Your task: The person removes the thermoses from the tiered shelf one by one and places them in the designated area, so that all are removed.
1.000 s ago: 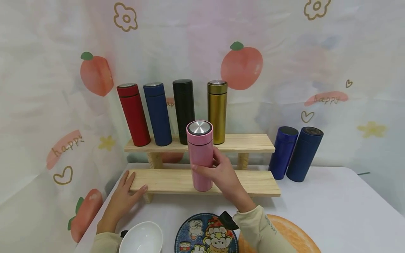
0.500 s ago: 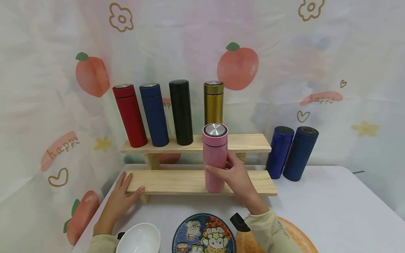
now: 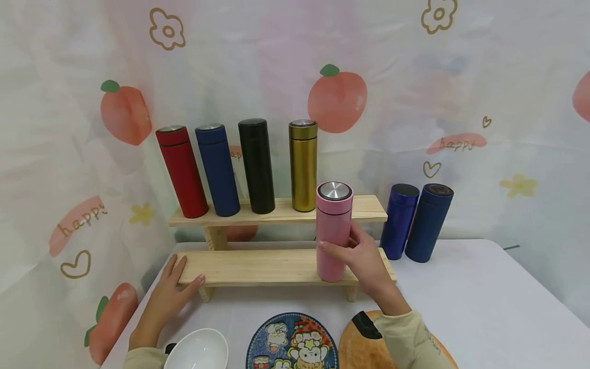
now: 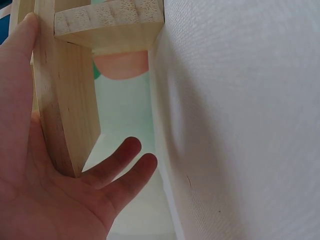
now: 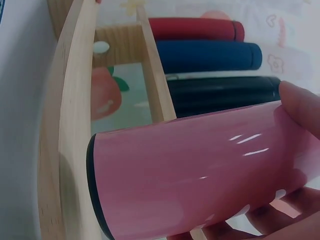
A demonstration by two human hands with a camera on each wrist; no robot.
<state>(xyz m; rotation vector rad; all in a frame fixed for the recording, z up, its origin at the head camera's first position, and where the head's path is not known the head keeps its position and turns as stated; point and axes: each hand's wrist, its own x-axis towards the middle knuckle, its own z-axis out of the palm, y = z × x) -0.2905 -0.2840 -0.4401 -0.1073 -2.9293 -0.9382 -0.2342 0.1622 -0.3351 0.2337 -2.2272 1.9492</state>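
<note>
My right hand (image 3: 364, 261) grips a pink thermos (image 3: 333, 230) upright at the right part of the lower board of a wooden two-tier shelf (image 3: 258, 266). Its base is at that board in the right wrist view; whether it touches, I cannot tell. My left hand (image 3: 168, 294) rests on the lower board's left end; the left wrist view shows its palm by the board end (image 4: 67, 110) and two straight fingers (image 4: 125, 175) extending below. On the upper board stand a red thermos (image 3: 183, 174), a blue thermos (image 3: 218, 171), a black thermos (image 3: 256, 166) and a gold thermos (image 3: 302, 166).
Right of the shelf, a purple-blue thermos (image 3: 399, 220) and a dark blue thermos (image 3: 428, 223) stand on the white table (image 3: 484, 297). In front are a white bowl (image 3: 198, 351), a round cartoon mat (image 3: 292, 343) and an orange round mat (image 3: 361, 351). A printed cloth (image 3: 392, 61) hangs behind.
My right hand has carried the pink thermos rightward along the lower board, past the gold thermos. My left hand keeps its place on the board end. The head view has shifted slightly.
</note>
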